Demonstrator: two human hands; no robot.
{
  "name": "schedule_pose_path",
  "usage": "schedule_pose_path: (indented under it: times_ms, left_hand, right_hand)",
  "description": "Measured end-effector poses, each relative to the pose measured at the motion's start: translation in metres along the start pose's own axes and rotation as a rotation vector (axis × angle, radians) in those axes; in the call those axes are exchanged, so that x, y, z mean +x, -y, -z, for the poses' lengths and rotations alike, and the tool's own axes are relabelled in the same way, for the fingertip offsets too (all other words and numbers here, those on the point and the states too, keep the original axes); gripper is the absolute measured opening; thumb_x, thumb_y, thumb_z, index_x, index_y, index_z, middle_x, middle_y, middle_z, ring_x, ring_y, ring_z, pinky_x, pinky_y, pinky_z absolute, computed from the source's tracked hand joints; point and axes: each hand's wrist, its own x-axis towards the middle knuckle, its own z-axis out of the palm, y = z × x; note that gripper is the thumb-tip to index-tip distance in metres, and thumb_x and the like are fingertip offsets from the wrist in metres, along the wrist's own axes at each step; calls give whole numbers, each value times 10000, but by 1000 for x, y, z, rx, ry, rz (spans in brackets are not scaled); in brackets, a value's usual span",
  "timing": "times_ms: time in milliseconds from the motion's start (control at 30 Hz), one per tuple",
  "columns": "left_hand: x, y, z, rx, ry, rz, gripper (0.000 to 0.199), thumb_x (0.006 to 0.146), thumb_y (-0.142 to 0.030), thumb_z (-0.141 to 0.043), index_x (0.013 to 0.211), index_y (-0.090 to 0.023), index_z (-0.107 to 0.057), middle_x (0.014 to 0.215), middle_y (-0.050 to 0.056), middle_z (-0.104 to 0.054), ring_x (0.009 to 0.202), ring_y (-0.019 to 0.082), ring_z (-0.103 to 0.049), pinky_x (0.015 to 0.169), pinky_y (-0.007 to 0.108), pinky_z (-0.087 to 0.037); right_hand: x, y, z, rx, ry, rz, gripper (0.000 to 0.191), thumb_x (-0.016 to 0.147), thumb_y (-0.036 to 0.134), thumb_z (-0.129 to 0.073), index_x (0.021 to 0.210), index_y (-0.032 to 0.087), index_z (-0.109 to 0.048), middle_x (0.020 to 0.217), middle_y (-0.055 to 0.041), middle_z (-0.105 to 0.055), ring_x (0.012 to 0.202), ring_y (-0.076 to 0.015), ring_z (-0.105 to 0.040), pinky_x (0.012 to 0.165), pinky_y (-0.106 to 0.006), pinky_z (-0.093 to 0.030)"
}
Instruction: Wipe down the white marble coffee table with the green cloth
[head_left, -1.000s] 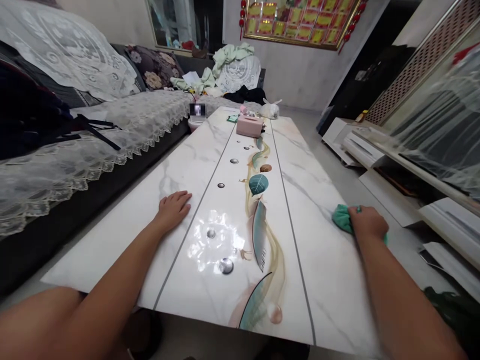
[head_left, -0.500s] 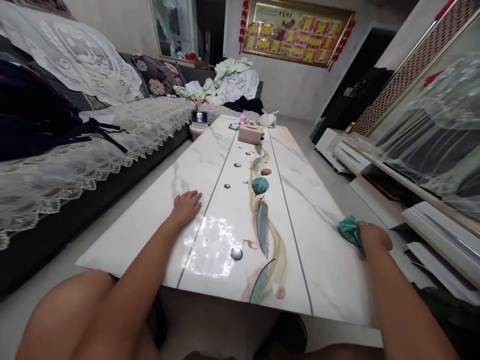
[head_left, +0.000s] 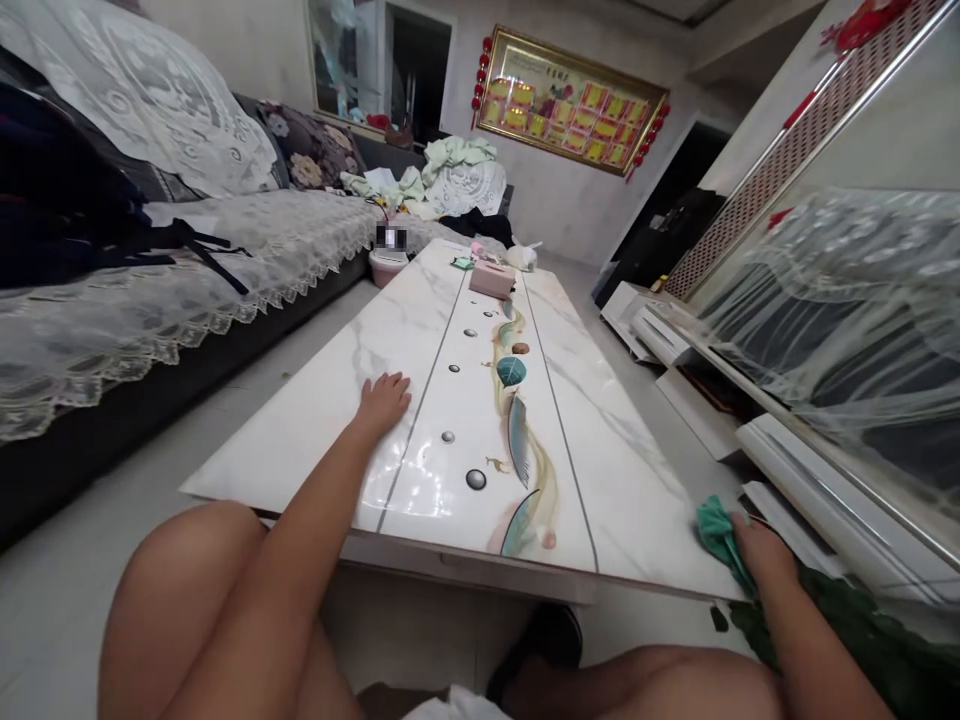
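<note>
A long white marble-patterned table (head_left: 315, 400) stretches away in front of me, with leaves and silver dots printed down its middle strip. My left hand (head_left: 385, 402) lies palm down on the tabletop, left of the printed strip, its fingers spread. At the table's near right corner, my right hand (head_left: 763, 550) grips a crumpled green cloth (head_left: 718, 532). Part of the cloth rests on the edge and part hangs down past it. The fingertips of that hand are partly hidden.
A pink box (head_left: 492, 279) and a white plastic bag (head_left: 523, 257) stand at the table's far end. Along the left runs a sofa (head_left: 300, 225) with lace covers. A low white cabinet (head_left: 802, 500) lines the right side. Green leaves (head_left: 862, 620) are below my right arm.
My right hand has moved the green cloth along the right edge toward me, to the near corner. My left hand stays flat on the table. The view has shifted slightly.
</note>
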Motion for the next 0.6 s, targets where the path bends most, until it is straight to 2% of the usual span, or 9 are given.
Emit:
schedule_pose_path:
  times_ms: [133, 300, 433, 600]
  left_hand:
    - [-1, 0, 1, -11, 4, -2, 487, 979, -405, -594, 1422, -218, -516, 1568, 125, -423, 1436, 347, -385, 1173, 646, -290]
    - [-3, -2, 3, -18, 5, -4, 466, 977, -379, -603, 1407, -214, -529, 1563, 123, -429, 1431, 343, -394, 1171, 643, -297]
    - [-2, -3, 4, -18, 4, 5, 452, 978, -366, -604, 1398, -213, -537, 1557, 121, -436, 1429, 341, -395, 1170, 641, -300]
    - [2, -2, 3, -30, -4, 38, 426, 986, -371, -585, 1380, -210, -549, 1528, 119, -469, 1409, 328, -419, 1168, 623, -303]
  right_hand:
    - [-27, -12, 8, 80, 144, -136, 344, 822, 475, -405, 604, 283, -589, 683, -169, -618, 788, -359, -688, 661, -462, -505]
    - [-45, -1, 16, 47, 152, -184, 343, 808, 505, -395, 662, 267, -595, 807, -186, -656, 864, -368, -690, 676, -466, -499]
    - [-36, 13, 13, 19, 112, -227, 367, 827, 513, -386, 649, 282, -608, 873, -210, -665, 888, -377, -698, 602, -454, -476]
    - [2, 29, 2, -22, 80, -192, 392, 847, 456, -395, 673, 239, -672, 785, -212, -667, 846, -413, -695, 531, -438, -446]
